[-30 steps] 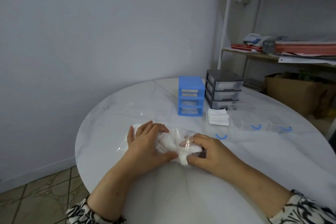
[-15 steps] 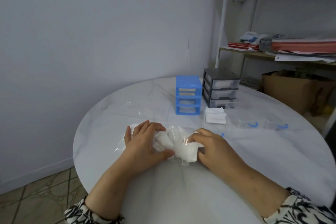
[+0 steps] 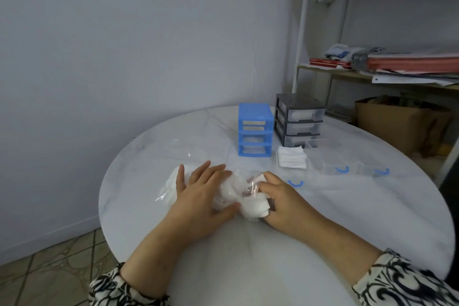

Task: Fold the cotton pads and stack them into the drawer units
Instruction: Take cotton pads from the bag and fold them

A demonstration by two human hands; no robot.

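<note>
Gripping a bag of cotton pads [image 3: 233,192] with both hands.
Holds it down on the round table [image 3: 129,206] with left hand [image 3: 198,196], fingers draped over, thumb pressed to near side; pinches its right end in curled right hand [image 3: 285,204]. Beyond: loose pad stack [image 3: 291,156] between blue drawer unit [image 3: 253,129] and grey drawer unit [image 3: 298,119].

Round table [image 3: 347,206] bears blue unit [image 3: 254,130], grey unit [image 3: 299,119], pad stack [image 3: 291,157], clear drawers [image 3: 327,165].

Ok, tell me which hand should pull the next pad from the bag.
Right, probably. The right hand pinches pads at the end of the bag, with the stack on its side; the left hand grips the bag, steadying it.
</note>
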